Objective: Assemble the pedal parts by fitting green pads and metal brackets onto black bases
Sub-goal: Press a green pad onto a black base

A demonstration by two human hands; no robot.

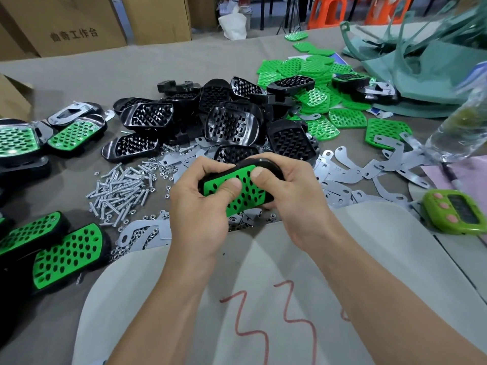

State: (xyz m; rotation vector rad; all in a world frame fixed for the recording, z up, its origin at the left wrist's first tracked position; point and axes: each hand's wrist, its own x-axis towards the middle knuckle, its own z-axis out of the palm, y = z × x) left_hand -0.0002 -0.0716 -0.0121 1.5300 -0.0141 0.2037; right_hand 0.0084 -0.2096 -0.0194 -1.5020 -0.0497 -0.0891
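Both my hands hold one pedal above the table's near edge: a black base [266,164] with a perforated green pad [246,191] lying on top of it. My left hand [200,204] grips its left end, thumb pressing on the pad. My right hand [292,198] grips the right end, thumb also pressed on the pad. Behind lie a heap of bare black bases [226,122], a spread of loose green pads [316,83] and scattered metal brackets [342,175].
Finished green-and-black pedals [68,254] lie at the left. Loose screws [121,191] and nuts lie left of my hands. A green timer [458,212] sits at the right beside a clear plastic bottle [458,130]. Cardboard boxes [73,25] stand beyond the table.
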